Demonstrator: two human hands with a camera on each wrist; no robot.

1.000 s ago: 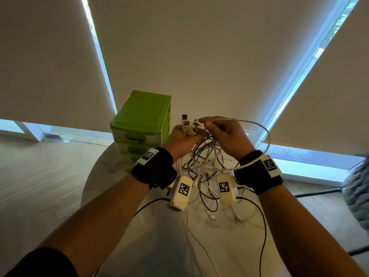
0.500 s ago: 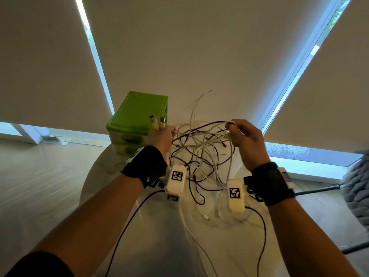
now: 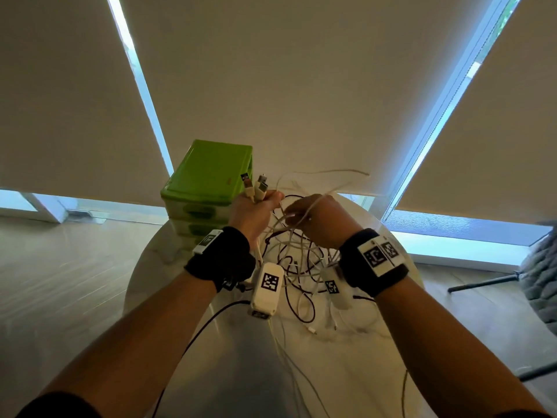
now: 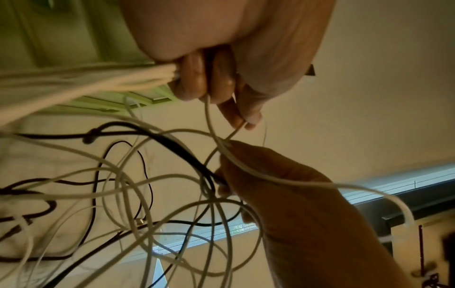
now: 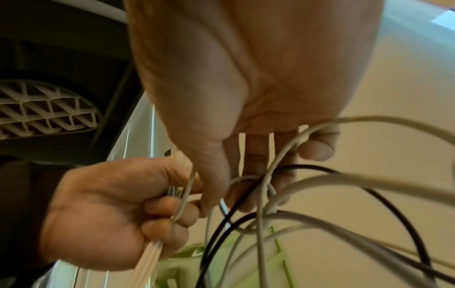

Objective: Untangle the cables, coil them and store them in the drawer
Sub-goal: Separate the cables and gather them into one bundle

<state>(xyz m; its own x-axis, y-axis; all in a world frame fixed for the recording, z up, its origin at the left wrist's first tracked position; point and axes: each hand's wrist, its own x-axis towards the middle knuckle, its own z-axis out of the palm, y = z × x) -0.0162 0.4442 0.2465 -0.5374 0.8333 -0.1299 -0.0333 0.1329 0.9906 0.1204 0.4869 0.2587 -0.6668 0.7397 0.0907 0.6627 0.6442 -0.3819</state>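
Beside the green drawer unit point(image 3: 208, 179), several USB plug ends point(image 3: 256, 187) were clenched in the left hand point(image 3: 251, 214). Just right, the right hand point(image 3: 319, 221) pinched a white cable point(image 3: 304, 217) above the tangle point(image 3: 297, 260) — best drawn out slowly, loops kept slack.

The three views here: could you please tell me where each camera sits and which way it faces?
Head: worn on the head, looking forward and down at the left hand, right hand, cable tangle, green drawer unit and white table; both forearms show.
Left wrist: looks along the left hand gripping white cables; the right hand shows too.
Right wrist: looks along the right hand; the left hand shows.
Shared: all three show both hands and the cables.
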